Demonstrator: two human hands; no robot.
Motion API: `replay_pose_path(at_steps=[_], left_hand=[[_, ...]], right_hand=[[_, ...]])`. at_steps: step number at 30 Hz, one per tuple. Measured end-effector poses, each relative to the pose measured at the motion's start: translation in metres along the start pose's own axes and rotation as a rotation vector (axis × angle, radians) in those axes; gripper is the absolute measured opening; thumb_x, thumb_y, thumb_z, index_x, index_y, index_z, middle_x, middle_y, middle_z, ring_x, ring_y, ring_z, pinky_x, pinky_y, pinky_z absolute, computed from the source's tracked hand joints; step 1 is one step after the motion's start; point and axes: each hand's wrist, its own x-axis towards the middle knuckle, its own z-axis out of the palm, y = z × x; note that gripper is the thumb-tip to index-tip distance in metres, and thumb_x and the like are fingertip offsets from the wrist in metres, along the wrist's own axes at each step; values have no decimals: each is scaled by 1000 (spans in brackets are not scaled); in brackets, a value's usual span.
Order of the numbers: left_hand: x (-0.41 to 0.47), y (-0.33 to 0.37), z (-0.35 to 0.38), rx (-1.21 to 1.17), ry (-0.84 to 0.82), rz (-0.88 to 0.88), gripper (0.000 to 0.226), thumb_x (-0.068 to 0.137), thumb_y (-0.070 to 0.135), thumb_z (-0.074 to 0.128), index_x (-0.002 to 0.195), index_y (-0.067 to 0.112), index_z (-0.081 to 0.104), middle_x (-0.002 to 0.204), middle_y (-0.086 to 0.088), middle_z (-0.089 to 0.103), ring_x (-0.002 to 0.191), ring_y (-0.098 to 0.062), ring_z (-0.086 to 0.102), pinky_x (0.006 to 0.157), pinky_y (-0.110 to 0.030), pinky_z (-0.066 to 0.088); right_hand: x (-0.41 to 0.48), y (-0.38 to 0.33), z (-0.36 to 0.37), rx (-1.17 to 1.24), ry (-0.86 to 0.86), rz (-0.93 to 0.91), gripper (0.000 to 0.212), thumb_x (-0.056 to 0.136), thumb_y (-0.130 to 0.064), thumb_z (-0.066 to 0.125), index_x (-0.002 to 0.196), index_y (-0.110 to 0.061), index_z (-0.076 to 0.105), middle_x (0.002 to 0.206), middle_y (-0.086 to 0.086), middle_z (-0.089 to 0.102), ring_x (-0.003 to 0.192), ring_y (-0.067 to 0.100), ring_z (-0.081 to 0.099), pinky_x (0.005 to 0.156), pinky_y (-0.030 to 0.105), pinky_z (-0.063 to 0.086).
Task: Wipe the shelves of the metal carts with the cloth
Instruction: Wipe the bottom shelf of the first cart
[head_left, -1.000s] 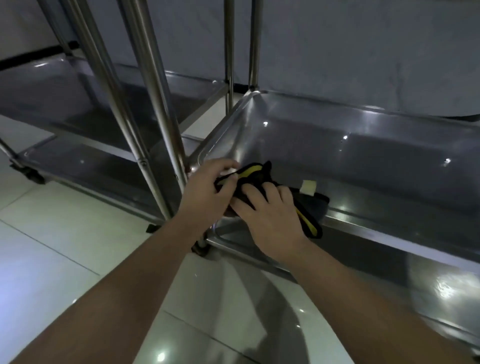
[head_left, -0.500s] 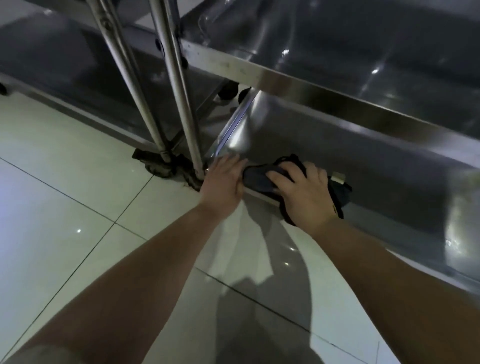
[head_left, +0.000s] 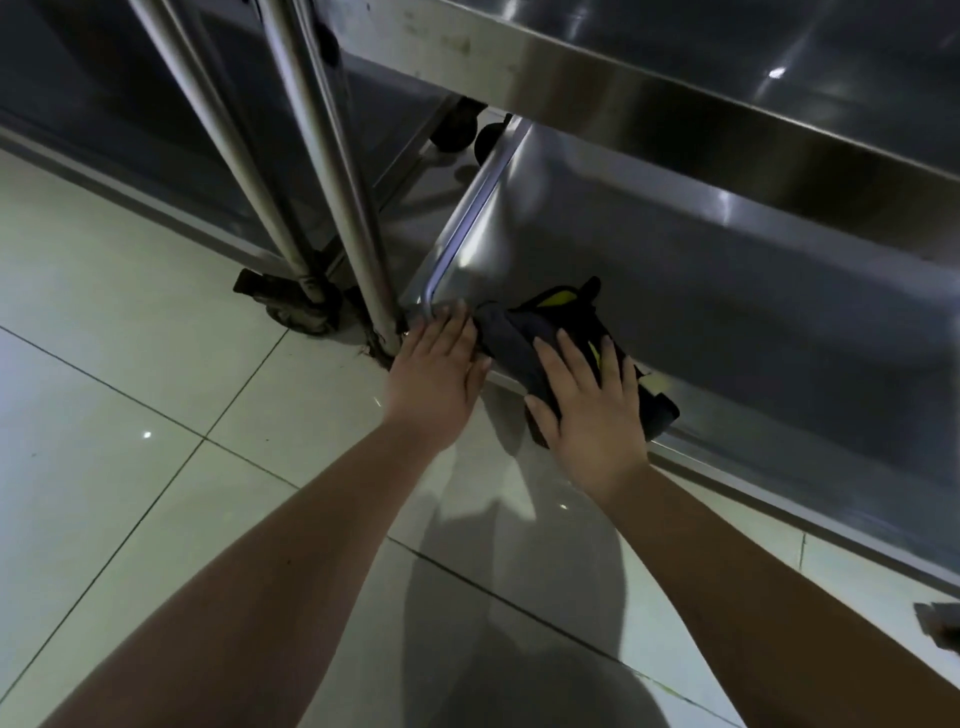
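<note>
A crumpled dark cloth with yellow-green trim (head_left: 540, 332) is pressed onto the near left corner of the lowest stainless-steel cart shelf (head_left: 727, 291), draped partly over its front rim. The right hand (head_left: 589, 402) is laid flat on top of the cloth, palm down, with the fingers spread apart and stretched toward 12 o'clock; nothing is pinched between them. At 9 o'clock from it, the left hand (head_left: 441, 371) is rested flat on the shelf's rounded corner, fingers together, just touching the cloth's left edge. At 10 o'clock from the left hand, two tubular steel cart posts (head_left: 332, 171) are seen rising from a black caster wheel (head_left: 298, 309). The upper steel shelf (head_left: 649, 98) is seen overhanging at 1 o'clock. Pale glossy floor tiles (head_left: 130, 364) are seen beneath both forearms.
</note>
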Motion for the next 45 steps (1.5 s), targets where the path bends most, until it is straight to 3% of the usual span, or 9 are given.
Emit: replay_pose_path(at_steps=[4, 7, 10, 17, 22, 29, 34, 40, 45], left_hand=[[1, 0, -2, -49, 34, -102, 75, 97, 54, 30, 152, 6, 10, 159, -12, 17, 147, -24, 15, 120, -33, 6], [-1, 0, -3, -33, 36, -175, 82, 94, 58, 24, 152, 4, 2, 160, -14, 6, 148, -24, 7, 120, -31, 0], [-3, 1, 1, 2, 19, -162, 74, 93, 46, 11, 149, 2, -10, 160, -15, -4, 149, -22, -2, 120, -30, -6], [2, -4, 3, -15, 65, -157, 67, 95, 44, 4, 152, 9, -4, 161, -13, -3, 149, -21, 1, 120, -31, -2], [3, -2, 6, 28, 31, -172, 67, 99, 48, 11, 152, 13, -10, 161, -11, -6, 148, -19, -4, 120, -32, -4], [5, 0, 8, 70, 21, -185, 74, 96, 56, 11, 153, 10, 1, 161, -14, 2, 148, -25, 5, 121, -36, 1], [4, 5, 7, 74, 14, -197, 74, 95, 56, 7, 153, 9, -3, 161, -14, -3, 148, -25, 0, 121, -36, -1], [6, 9, 8, 56, -4, -205, 75, 95, 54, 9, 153, 9, -5, 161, -12, -6, 148, -25, -3, 119, -35, -6], [8, 9, 6, 40, 11, -221, 73, 98, 50, 22, 153, 6, 2, 161, -14, 1, 148, -27, 1, 118, -34, -8]], right_hand=[[11, -5, -3, 20, 55, -11, 58, 99, -45, 15, 151, -24, 26, 158, 1, 28, 148, 36, 2, 115, 56, -8], [31, -20, -7, 114, 39, -114, 57, 98, -46, 15, 152, -28, 23, 159, -6, 23, 149, 29, -1, 118, 53, -3], [60, -35, -9, 143, -32, -202, 52, 100, -49, 20, 152, -40, 15, 160, -16, 13, 148, 31, -2, 118, 53, -3], [96, -39, -7, 134, -35, -174, 46, 102, -44, 25, 148, -46, 23, 159, -19, 15, 149, 28, 3, 119, 49, -1], [104, -12, -7, 206, -50, 16, 47, 102, -47, 26, 149, -45, 22, 159, -20, 13, 149, 23, -1, 119, 44, -4], [71, 121, -10, 172, 23, 365, 52, 101, -49, 32, 151, -40, 22, 160, -17, 14, 149, 25, 5, 119, 46, 3], [9, 199, -18, 209, 49, 669, 62, 93, -54, 27, 152, -34, 24, 161, -11, 15, 148, 31, 7, 118, 49, 3], [15, 191, -16, 237, 45, 919, 53, 101, -48, 25, 152, -40, 14, 161, -16, 4, 148, 33, -2, 116, 57, -2], [39, 139, -11, 235, -20, 833, 54, 101, -50, 21, 152, -42, 6, 161, -16, -3, 148, 32, -7, 116, 58, -4]])
